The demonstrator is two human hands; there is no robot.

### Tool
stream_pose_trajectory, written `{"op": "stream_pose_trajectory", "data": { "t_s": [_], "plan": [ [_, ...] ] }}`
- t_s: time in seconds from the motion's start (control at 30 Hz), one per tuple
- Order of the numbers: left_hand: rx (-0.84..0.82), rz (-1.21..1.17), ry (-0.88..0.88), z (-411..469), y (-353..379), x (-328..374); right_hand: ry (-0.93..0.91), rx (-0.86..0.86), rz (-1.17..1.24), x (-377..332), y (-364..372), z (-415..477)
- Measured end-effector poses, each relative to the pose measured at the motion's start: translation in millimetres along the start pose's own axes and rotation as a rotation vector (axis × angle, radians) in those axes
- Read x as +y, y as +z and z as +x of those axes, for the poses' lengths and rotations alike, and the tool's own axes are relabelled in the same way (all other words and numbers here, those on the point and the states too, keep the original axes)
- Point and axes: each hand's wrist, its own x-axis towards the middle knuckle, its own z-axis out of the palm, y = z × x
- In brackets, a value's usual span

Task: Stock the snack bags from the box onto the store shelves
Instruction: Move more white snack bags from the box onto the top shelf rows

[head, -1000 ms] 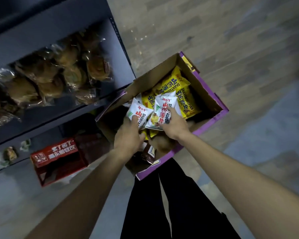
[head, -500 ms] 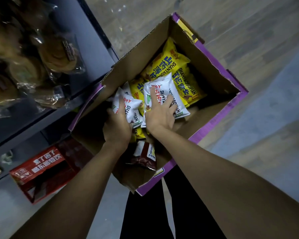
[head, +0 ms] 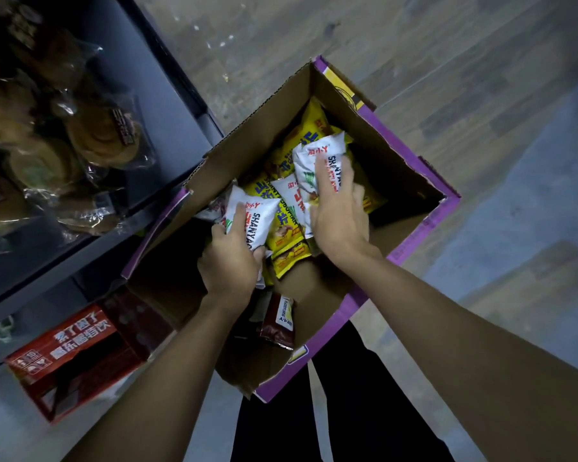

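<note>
STEP: gathering stock | left hand (head: pixel 229 265) fingers clenched on white printed snack bag (head: pixel 254 220) | right hand (head: pixel 339 218) fingers grasping second white bag (head: pixel 317 155), both inside purple-edged cardboard box (head: pixel 417 228) | NEXT: lift both clear, carry to dark shelf (head: pixel 167 95)

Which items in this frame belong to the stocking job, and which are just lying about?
Job: box; white bags; yellow bags; brown bag; shelf; left hand; right hand.
Lying about: red carton; wrapped pastries.
</note>
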Motion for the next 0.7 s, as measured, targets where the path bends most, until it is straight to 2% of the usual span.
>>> {"op": "stream_pose_trajectory", "data": {
  "t_s": [0.13,0.47,0.6,0.7],
  "plan": [
    [-0.023,-0.024,-0.026,8.5,9.0,-2.2,-0.036,-0.144,-0.032,-4.1,16.4,9.4],
    [-0.022,-0.103,-0.041,9.6,14.8,-3.6,0.177,-0.431,-0.049,-29.2,1.2,42.3],
    [-0.073,-0.169,-0.047,2.6,8.0,-5.1,0.133,-0.390,-0.005,-20.0,-7.7,32.9],
    [-0.056,-0.049,-0.067,-10.2,-11.9,-6.4,0.080,-0.296,0.016,-15.6,-16.8,9.1]
  ]
}}
